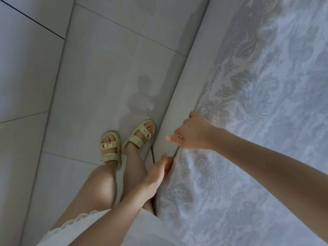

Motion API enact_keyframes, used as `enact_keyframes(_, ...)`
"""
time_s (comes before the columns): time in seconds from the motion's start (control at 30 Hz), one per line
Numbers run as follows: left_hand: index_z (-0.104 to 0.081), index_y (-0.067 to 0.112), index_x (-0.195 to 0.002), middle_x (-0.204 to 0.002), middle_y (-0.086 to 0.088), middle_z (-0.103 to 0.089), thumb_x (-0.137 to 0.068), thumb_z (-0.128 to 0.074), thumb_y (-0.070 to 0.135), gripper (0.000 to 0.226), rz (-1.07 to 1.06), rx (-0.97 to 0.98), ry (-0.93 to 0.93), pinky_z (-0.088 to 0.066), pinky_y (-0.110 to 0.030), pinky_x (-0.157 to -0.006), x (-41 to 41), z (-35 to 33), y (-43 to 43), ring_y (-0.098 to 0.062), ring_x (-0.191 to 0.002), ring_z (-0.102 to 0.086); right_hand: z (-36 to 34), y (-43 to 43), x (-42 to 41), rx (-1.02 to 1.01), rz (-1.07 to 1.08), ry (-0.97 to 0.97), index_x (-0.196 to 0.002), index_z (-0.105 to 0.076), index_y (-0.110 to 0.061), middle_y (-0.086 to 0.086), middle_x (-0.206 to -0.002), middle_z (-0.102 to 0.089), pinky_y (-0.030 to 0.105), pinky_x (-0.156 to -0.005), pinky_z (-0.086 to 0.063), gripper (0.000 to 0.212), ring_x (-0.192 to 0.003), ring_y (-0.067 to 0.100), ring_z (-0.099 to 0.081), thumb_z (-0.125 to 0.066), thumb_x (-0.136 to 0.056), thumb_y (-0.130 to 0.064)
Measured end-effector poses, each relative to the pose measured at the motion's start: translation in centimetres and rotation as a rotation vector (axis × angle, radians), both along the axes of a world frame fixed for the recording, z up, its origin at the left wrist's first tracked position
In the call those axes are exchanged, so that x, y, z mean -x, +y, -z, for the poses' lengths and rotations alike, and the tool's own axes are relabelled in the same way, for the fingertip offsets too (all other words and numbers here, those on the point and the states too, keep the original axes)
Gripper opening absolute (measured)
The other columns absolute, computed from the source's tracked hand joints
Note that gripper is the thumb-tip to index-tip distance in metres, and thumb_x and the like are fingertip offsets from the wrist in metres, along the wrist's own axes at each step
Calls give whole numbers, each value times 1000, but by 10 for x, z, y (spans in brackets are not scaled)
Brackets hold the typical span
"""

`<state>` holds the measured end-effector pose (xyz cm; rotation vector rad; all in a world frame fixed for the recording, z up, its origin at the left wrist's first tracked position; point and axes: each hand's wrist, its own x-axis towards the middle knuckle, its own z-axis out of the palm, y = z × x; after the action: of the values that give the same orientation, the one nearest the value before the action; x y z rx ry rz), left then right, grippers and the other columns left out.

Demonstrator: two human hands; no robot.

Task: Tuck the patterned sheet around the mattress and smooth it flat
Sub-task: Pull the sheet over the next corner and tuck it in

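While the right hand (193, 132) curls its fingers over the hem of the patterned sheet (257, 121) and down into the gap beside the pale bed frame (188, 82), thumb sticking out free, the left hand (157, 174) lies straight-fingered against the loose fall of cloth just below. It touches the cloth and grips nothing. The sheet fills the right of the view, spread over the mattress, which is hidden beneath it. The person stands on the tiled floor (106, 68) close alongside.

The sheet's visible long edge runs on a diagonal from bottom centre up to top right, parallel to the frame. Above the right hand that edge looks tucked in; below it the cloth hangs over the side, untucked.

As I judge the risks, pushing in at one point only could drag the floral print askew and raise a ridge across the top. A hard pull toward the floor might draw out the stretch tucked farther up. The slack by the left hand — if stuffed in bunched — would leave a lump along the edge.
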<state>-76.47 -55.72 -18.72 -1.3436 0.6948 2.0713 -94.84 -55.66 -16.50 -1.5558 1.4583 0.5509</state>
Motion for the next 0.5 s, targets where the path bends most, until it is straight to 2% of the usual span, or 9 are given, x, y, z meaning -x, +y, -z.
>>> enact_keyframes(0.07, -53, 28, -93, -92, 17, -58, -102, -24, 36, 31, 90, -20, 29, -41, -1, -58, 13, -25, -6, 1, -82, -51, 6, 0, -7, -28, -31, 32, -79, -62, -15, -2, -62, -52, 39, -97, -28, 76, -65, 16, -47, 0, -95, -56)
enact_keyframes(0.1, -57, 28, -96, -92, 17, -58, -101, -26, 41, 34, 117, -47, 19, -42, -1, -60, 11, -25, 1, -1, -82, -52, 9, 1, -10, -42, -37, 46, -78, -62, -14, -1, -63, -54, 40, -99, -31, 79, -66, 17, -50, 1, -93, -58)
enact_keyframes(0.17, -64, 31, -111, -105, 8, -68, -96, -24, 57, 50, 82, -188, -43, -50, -17, -81, -5, -2, 27, -7, -94, -61, 14, 4, -14, -45, -76, 101, -69, -59, -14, 0, -63, -56, 41, -94, -39, 80, -64, 18, -53, 2, -91, -60)
enact_keyframes(0.2, -66, 30, -111, -109, 2, -69, -95, -24, 61, 55, 53, -218, -109, -50, -27, -90, -11, 2, 30, -13, -99, -64, 16, 6, -15, -44, -94, 126, -65, -56, -14, 1, -63, -56, 40, -91, -42, 79, -62, 18, -52, 2, -91, -61)
enact_keyframes(0.23, -68, 28, -108, -110, -3, -70, -94, -23, 63, 58, 34, -192, -151, -48, -34, -95, -16, 8, 30, -18, -101, -65, 17, 5, -17, -48, -99, 148, -61, -53, -14, 1, -62, -56, 39, -88, -43, 78, -61, 18, -51, 2, -92, -61)
enact_keyframes(0.3, -70, 20, -103, -101, -7, -72, -95, -19, 61, 66, 31, -85, -174, -49, -37, -94, -20, 19, 25, -22, -98, -66, 20, 1, -19, -65, -89, 179, -57, -50, -14, 2, -61, -54, 37, -82, -43, 78, -58, 17, -48, 2, -92, -61)
enact_keyframes(0.4, -67, 3, -93, -86, -7, -68, -101, -16, 45, 67, -17, 115, -154, -50, -26, -82, -32, 29, 6, -23, -90, -65, 20, -3, -23, -90, -42, 191, -55, -49, -15, 2, -60, -52, 37, -84, -44, 79, -58, 18, -48, 3, -92, -61)
enact_keyframes(0.43, -66, -1, -96, -86, -7, -67, -102, -17, 40, 64, -48, 194, -140, -49, -24, -82, -41, 27, 1, -23, -91, -64, 19, -4, -22, -87, -12, 191, -55, -49, -15, 1, -59, -52, 39, -87, -43, 78, -59, 18, -50, 3, -92, -61)
enact_keyframes(0.5, -65, 0, -101, -91, -6, -67, -103, -18, 38, 61, -26, 205, -91, -49, -25, -86, -64, 24, 2, -22, -93, -63, 14, -3, -21, -51, 104, 151, -57, -45, -15, 0, -56, -50, 39, -89, -42, 74, -57, 16, -48, 4, -91, -60)
